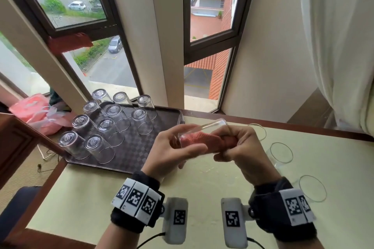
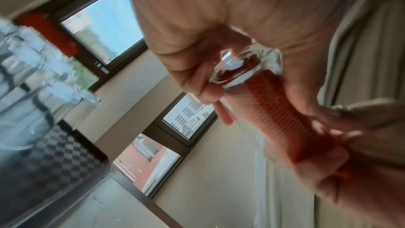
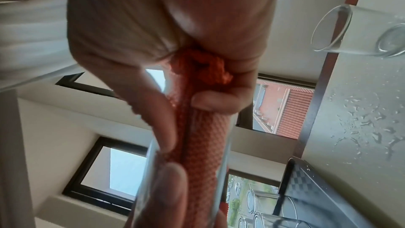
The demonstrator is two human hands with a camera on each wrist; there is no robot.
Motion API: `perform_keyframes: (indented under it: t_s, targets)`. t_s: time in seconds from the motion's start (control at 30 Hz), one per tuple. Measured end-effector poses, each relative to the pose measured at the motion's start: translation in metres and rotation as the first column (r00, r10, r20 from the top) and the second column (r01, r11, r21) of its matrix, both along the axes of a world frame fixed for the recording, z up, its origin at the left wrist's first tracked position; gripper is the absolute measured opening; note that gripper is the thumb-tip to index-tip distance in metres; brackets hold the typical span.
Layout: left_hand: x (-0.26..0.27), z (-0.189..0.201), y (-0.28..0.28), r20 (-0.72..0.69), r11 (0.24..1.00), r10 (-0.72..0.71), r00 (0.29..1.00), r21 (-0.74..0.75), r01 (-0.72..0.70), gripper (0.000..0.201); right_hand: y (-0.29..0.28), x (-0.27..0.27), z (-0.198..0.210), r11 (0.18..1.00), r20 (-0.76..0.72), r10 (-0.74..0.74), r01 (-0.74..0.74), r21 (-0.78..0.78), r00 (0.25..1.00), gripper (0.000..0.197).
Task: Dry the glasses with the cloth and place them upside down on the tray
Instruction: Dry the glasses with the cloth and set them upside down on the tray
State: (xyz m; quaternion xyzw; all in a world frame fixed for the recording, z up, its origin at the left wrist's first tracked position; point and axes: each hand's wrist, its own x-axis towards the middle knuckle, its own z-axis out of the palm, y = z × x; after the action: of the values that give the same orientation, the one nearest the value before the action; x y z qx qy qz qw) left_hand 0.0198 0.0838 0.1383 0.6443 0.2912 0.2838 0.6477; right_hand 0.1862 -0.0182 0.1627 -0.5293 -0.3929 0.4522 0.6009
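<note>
From my head, the camera looked forward and down over the table (image 1: 202, 176), with my hands at the lower centre of the frame and the windows across the top. The camera on my left wrist sat very close under my left hand (image 2: 197, 23), facing up along it; the tray (image 2: 54, 162) filled its lower left. The right wrist camera sat equally close under my right hand (image 3: 171, 23). All three views shared the glass (image 1: 204, 127) and the windows.

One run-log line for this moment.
left hand grips glass | right hand twists cloth inside | ten glasses upside down on tray
</note>
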Motion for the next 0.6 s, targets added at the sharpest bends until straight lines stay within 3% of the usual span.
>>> perform_keyframes:
  t_s: [0.1,0.13,0.2,0.3,0.4,0.5,0.6]
  targets:
    - [0.0,-0.005,-0.002,-0.026,0.957,-0.027,0.999,0.288,0.033,0.071,-0.001,0.007,0.001,0.999,0.018,0.041,-0.041,-0.034,0.999,0.038]
    - [0.0,-0.007,-0.002,-0.011,0.96,-0.057,0.998,0.272,0.058,0.074,-0.001,0.008,0.001,0.999,0.029,0.03,-0.029,-0.041,0.999,0.04]
    - [0.002,-0.004,-0.001,0.043,0.992,-0.109,0.993,0.069,0.106,0.081,-0.002,0.005,0.002,1.0,-0.01,-0.013,0.012,-0.017,1.0,0.047]
    - [0.005,0.001,-0.002,0.06,0.98,-0.044,0.997,-0.192,0.055,0.069,0.0,-0.002,0.003,0.998,-0.003,-0.058,0.058,0.024,0.998,0.053]
    - [0.003,0.004,-0.001,0.083,0.996,0.05,0.995,-0.074,-0.044,0.059,0.004,-0.005,0.004,1.0,0.046,-0.03,0.03,0.003,0.998,0.046]
    - [0.005,0.004,-0.006,0.109,0.991,0.025,0.994,0.126,-0.039,0.064,0.005,-0.001,0.003,0.996,0.053,-0.043,0.047,-0.073,0.998,0.045]
    - [0.009,-0.002,-0.011,0.114,0.999,0.027,0.993,0.039,-0.031,0.077,0.007,0.0,0.005,0.993,-0.028,-0.111,0.109,-0.053,0.993,0.05]
